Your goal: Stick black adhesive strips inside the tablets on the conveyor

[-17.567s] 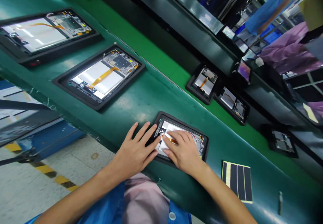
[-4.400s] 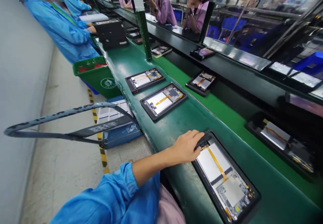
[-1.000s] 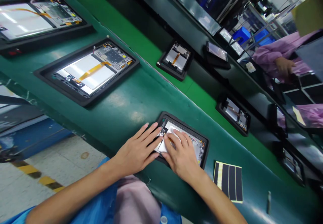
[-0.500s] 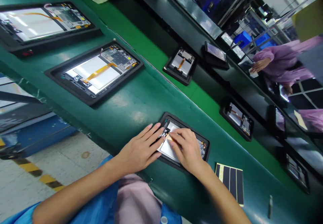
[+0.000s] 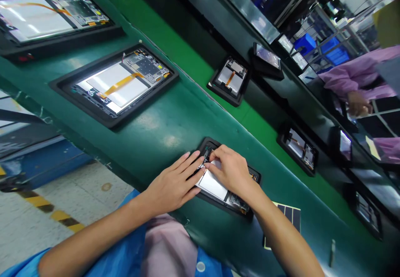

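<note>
An opened tablet [image 5: 218, 185] lies in a black tray [image 5: 233, 207] on the dark green bench [image 5: 175, 118], its white battery sheet showing. My left hand [image 5: 171, 183] rests flat on the tray's left end, fingers stretched out and together. My right hand [image 5: 229, 170] covers the tablet's upper left part, fingers curled down and pressing near the corner by my left fingertips. What lies under those fingertips is hidden.
Two more open tablets in trays [image 5: 115, 83] [image 5: 46, 16] sit to the left. Smaller trays [image 5: 231, 79] [image 5: 298, 148] ride the bright green belt behind. A sheet of black strips [image 5: 289, 218] lies right of my forearm. A person in pink [image 5: 359, 81] works opposite.
My right hand has slid left toward the tablet's upper left corner, uncovering more of the white battery. My left hand has stayed put. The view shifted slightly.
</note>
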Demonstrator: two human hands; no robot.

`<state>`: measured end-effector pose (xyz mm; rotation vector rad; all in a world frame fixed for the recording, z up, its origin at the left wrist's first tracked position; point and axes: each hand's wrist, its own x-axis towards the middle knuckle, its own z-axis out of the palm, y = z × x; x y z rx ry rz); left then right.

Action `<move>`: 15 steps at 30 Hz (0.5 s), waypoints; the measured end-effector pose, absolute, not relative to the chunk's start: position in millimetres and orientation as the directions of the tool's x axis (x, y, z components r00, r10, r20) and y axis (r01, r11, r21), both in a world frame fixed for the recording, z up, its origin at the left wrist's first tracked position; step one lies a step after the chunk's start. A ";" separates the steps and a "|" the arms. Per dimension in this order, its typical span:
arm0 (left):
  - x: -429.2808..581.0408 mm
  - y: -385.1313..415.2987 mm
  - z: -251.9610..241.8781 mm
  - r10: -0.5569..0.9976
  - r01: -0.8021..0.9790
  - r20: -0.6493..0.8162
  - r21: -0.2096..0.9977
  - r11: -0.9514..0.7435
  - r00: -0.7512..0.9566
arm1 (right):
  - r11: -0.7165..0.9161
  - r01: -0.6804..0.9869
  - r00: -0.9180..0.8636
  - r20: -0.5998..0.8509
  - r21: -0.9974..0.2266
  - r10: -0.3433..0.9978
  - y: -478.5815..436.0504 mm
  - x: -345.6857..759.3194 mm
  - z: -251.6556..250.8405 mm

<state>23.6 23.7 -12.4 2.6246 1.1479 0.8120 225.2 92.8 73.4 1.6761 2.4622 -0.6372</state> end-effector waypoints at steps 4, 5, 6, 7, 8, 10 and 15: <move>23.4 23.6 -12.9 0.720 0.625 0.412 0.360 -0.692 0.559 | 0.283 0.906 -0.386 -0.338 -0.316 0.858 96.6 226.7 75.7; 23.5 23.6 -12.8 0.722 0.626 0.408 0.364 -0.689 0.558 | 0.280 0.904 -0.387 -0.339 -0.322 0.858 97.2 227.1 75.6; 23.7 23.6 -12.6 0.725 0.627 0.403 0.368 -0.687 0.558 | 0.277 0.903 -0.387 -0.342 -0.328 0.856 97.7 227.5 75.6; 23.9 23.7 -12.3 0.727 0.628 0.399 0.370 -0.685 0.558 | 0.273 0.902 -0.387 -0.346 -0.333 0.855 98.2 227.9 75.6; 24.1 23.9 -12.0 0.728 0.628 0.397 0.369 -0.685 0.560 | 0.270 0.902 -0.386 -0.349 -0.336 0.854 98.6 228.4 75.6; 24.5 24.2 -11.3 0.723 0.628 0.395 0.362 -0.689 0.566 | 0.272 0.901 -0.389 -0.350 -0.338 0.852 99.5 229.2 76.0; 24.5 25.1 -10.2 0.722 0.625 0.407 0.366 -0.690 0.559 | 0.296 0.900 -0.400 -0.335 -0.319 0.853 102.4 228.4 77.3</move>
